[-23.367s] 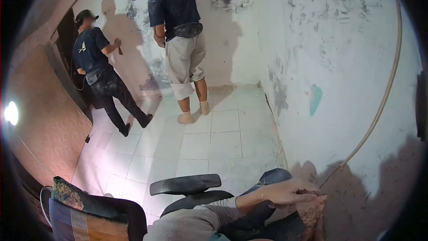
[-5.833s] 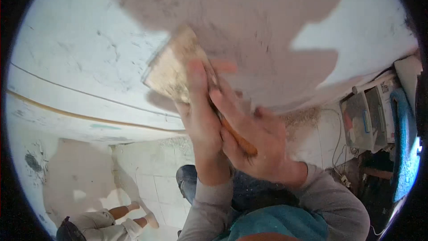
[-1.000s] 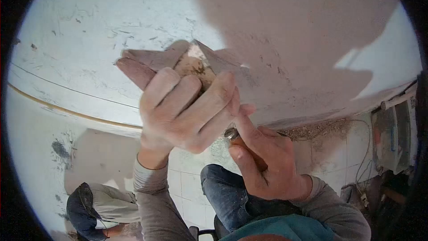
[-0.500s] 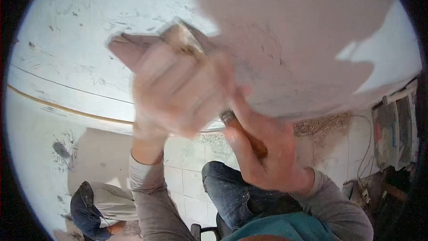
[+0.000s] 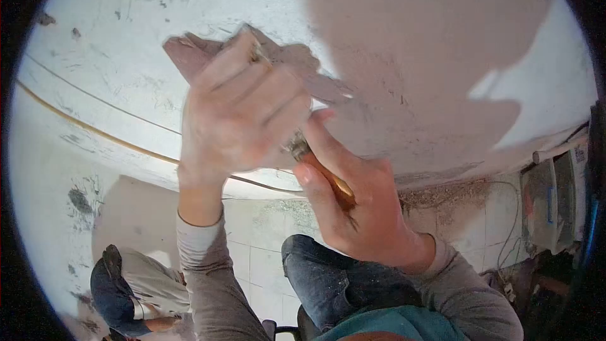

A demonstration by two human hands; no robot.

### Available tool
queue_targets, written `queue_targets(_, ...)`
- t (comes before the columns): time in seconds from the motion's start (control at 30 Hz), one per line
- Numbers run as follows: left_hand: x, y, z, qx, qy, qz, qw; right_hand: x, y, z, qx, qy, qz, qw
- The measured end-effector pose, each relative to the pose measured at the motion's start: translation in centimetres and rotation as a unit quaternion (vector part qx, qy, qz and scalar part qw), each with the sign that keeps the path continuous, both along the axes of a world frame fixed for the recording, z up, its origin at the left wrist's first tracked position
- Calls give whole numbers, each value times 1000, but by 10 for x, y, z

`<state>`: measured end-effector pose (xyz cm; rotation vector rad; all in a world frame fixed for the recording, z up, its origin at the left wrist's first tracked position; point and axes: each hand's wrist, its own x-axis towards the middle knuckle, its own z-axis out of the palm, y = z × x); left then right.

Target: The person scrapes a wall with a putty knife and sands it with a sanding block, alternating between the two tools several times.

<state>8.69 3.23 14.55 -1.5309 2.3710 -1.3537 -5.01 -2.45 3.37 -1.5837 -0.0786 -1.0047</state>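
Note:
My left hand (image 5: 243, 110) is closed in a fist just above the pale work surface, its fingers slightly blurred. What it grips, if anything, is mostly hidden; a small dark-and-yellowish spot shows near its upper knuckles. My right hand (image 5: 369, 208) is wrapped round the brown wooden handle (image 5: 332, 180) of a tool with a metal collar. The tool's far end runs up behind the left hand, so its kind does not show. Both hands are close together, the right one lower and to the right.
The whitish tabletop (image 5: 126, 57) is scuffed, with shadows across it. Below its edge are floor tiles with brown debris (image 5: 442, 205). Another person's leg and dark shoe (image 5: 117, 290) are at lower left. A rack-like unit (image 5: 555, 196) and a cable stand at right.
Both hands have shifted slightly to the left, and the right hand has risen a little with the tool. The view has turned a bit. Both grips look the same.

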Motion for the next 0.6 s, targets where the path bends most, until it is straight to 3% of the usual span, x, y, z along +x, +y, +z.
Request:
queue_targets(0.1,-8,5,5,-3,-11,-8,1000,-14,7,0,18,-16,-16,1000)
queue_targets(0.17,-17,9,1,71,2,25,997,-18,5,4,-3,-14,-26,1000)
queue_targets(0.27,-8,7,6,49,-11,31,998,-11,0,7,56,46,48,996)
queue_targets(0.43,-7,13,16,38,-1,-1,999,-14,10,19,15,11,14,1000)
queue_targets(0.6,-3,20,15,64,22,40,997,-11,13,19,20,-14,12,1000)
